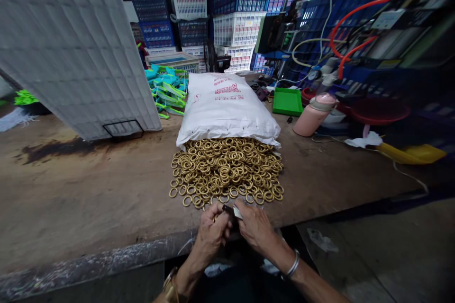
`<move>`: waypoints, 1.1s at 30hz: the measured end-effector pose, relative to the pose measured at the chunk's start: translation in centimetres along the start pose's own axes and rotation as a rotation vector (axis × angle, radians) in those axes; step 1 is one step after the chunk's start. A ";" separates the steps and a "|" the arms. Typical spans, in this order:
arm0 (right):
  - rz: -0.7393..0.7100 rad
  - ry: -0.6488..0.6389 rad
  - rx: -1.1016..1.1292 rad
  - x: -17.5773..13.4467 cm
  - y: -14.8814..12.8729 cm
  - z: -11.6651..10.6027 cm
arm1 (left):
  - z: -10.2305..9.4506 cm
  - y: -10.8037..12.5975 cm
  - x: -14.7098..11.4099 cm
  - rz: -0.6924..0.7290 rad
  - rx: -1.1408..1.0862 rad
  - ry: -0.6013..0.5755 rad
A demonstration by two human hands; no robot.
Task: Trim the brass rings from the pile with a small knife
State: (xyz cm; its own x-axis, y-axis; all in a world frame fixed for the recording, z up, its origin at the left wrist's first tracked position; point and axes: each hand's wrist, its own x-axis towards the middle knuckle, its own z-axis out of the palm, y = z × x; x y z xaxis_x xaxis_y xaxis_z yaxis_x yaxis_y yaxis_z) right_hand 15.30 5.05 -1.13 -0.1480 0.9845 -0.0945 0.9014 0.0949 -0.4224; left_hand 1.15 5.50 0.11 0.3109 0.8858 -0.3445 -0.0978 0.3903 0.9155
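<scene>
My left hand [212, 229] is closed just in front of the pile, near the table's front edge. A bit of a gold-coloured ring [215, 218] shows between its fingers. Beside it, my right hand [256, 228] is closed around a small thin pale piece [237, 212]. A short dark piece [228, 209] lies between the fingertips of both hands; whether it joins the pale piece, I cannot tell. Many loose gold-coloured rings [227, 170] spill from the mouth of a white woven sack [227, 113] with red print, lying flat on the table.
A tall pale ribbed panel [78, 52] stands at the left on the wooden table [106, 189]. Blue-green hangers [167, 85] lie behind it. To the right are a green tray [287, 101], a pink bottle [314, 114] and a yellow scoop [412, 152]. Stacked crates [240, 28] fill the back.
</scene>
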 end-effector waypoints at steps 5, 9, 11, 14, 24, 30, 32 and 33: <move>0.066 0.055 -0.069 0.8 1.0 -0.4 | 0.0 0.3 -1.4 -0.081 -0.105 -0.110; 0.041 0.198 -0.046 2.1 1.0 -0.9 | -0.2 0.2 -1.4 -0.096 -0.329 -0.116; -0.003 0.262 -0.042 2.9 0.6 -1.3 | -0.4 0.1 -1.1 -0.103 -0.390 -0.099; -0.070 0.285 -0.062 4.2 -0.4 -1.8 | -0.8 0.0 -0.8 -0.121 -0.430 -0.093; -0.011 0.214 -0.205 5.7 -1.8 -1.8 | -1.8 0.0 -0.8 -0.154 -0.569 -0.132; -0.076 0.219 -0.074 3.7 -0.4 -1.0 | -2.1 -0.5 -0.2 -0.190 -0.671 -0.109; -0.072 0.222 -0.038 3.0 0.0 -0.6 | -2.0 -0.5 -0.1 -0.188 -0.667 -0.091; -0.057 0.218 -0.028 2.8 0.2 -0.4 | -1.9 -0.5 -0.1 -0.183 -0.661 -0.085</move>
State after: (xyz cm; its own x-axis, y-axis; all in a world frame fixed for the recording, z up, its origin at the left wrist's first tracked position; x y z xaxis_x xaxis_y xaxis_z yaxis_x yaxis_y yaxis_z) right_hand 15.24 7.86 -1.07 -0.1101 0.9858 0.1270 0.9055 0.1521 -0.3961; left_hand -0.66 5.72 -0.70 0.4479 0.7790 -0.4388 -0.5844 0.6265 0.5157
